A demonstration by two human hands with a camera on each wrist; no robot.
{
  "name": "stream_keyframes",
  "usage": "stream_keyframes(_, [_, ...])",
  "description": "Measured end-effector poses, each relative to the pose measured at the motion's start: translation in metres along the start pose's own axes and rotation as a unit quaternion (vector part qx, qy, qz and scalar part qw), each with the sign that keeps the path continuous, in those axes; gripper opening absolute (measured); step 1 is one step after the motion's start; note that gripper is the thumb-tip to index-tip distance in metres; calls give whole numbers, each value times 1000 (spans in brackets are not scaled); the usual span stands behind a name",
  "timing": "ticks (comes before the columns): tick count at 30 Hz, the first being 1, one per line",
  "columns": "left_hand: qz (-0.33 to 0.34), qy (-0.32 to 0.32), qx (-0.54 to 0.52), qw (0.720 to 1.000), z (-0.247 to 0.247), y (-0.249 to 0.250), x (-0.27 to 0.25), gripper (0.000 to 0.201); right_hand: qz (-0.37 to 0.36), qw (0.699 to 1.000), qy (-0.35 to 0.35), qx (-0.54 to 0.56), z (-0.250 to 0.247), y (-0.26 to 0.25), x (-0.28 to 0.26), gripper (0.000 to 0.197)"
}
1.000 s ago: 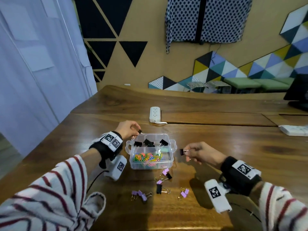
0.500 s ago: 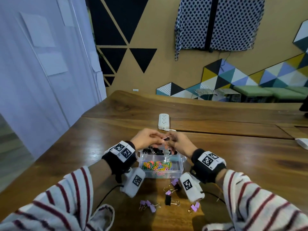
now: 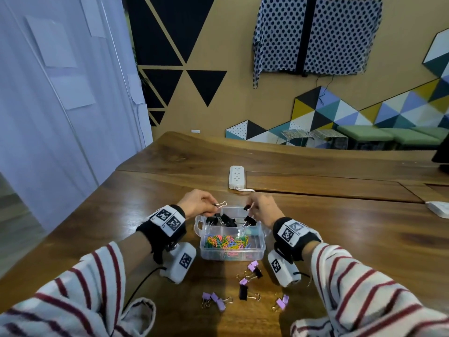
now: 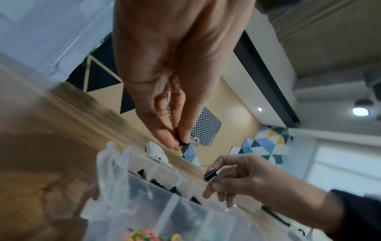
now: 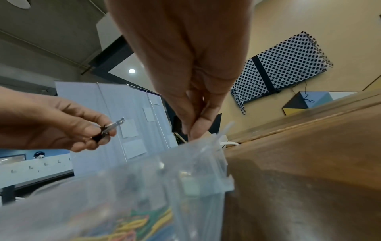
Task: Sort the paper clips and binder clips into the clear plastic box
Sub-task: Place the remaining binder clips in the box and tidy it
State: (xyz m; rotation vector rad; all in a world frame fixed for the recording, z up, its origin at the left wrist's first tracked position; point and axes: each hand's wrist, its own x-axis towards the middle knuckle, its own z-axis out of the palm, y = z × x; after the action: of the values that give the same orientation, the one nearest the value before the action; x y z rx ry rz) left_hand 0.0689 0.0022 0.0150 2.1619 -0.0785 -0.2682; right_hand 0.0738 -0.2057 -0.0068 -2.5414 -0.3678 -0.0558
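The clear plastic box (image 3: 209, 250) sits on the wooden table between my wrists, with coloured paper clips (image 3: 227, 242) in its near compartment and black binder clips (image 3: 224, 220) in the far ones. My left hand (image 3: 201, 206) pinches a small black binder clip (image 3: 220, 204) over the box's far left corner; this clip (image 5: 103, 132) also shows in the right wrist view. My right hand (image 3: 261, 207) pinches another black binder clip (image 3: 247, 207) over the far right part; it (image 4: 210, 175) shows in the left wrist view. Several purple and black binder clips (image 3: 243, 291) lie loose in front of the box.
A white power strip (image 3: 237, 177) lies beyond the box on the table (image 3: 340, 239). A white object (image 3: 439, 209) sits at the right edge. A cable (image 3: 143, 283) runs from my left wrist camera.
The two hands, together over the box half a second ago, have drawn slightly apart, each now pinching its own black clip. A second ago the right hand was out to the box's right.
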Motion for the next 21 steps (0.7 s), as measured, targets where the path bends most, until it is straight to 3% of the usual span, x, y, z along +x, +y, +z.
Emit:
stream_keyframes(4, [11,13,110,994,7,-1,-1,29,-7,999,-31,2,1,0,-4,15])
stream_keyframes(9, [81,6,199,977,8,6,-33,28,-72,995,-60,-40,-16,1,-44,20])
stream_keyframes(12, [121,-71,235,962,7,3,-77,22,-91,984,-133,-75,-30,12,-84,13])
stream_keyframes(14, [118,-143,288,940,12,-5,-106,28,-73,972,-196,-107,-31,24,-110,8])
stream_keyframes(16, [72,-195,341,917,21,-17,-128,49,-38,953,-253,-161,-28,31,-131,28])
stream_keyframes(19, [22,-215,375,901,37,-32,-145,78,3,939,-282,-197,-17,29,-147,65])
stream_keyframes(21, [42,-195,374,906,49,-36,-149,83,10,944,-276,-179,-10,20,-152,68])
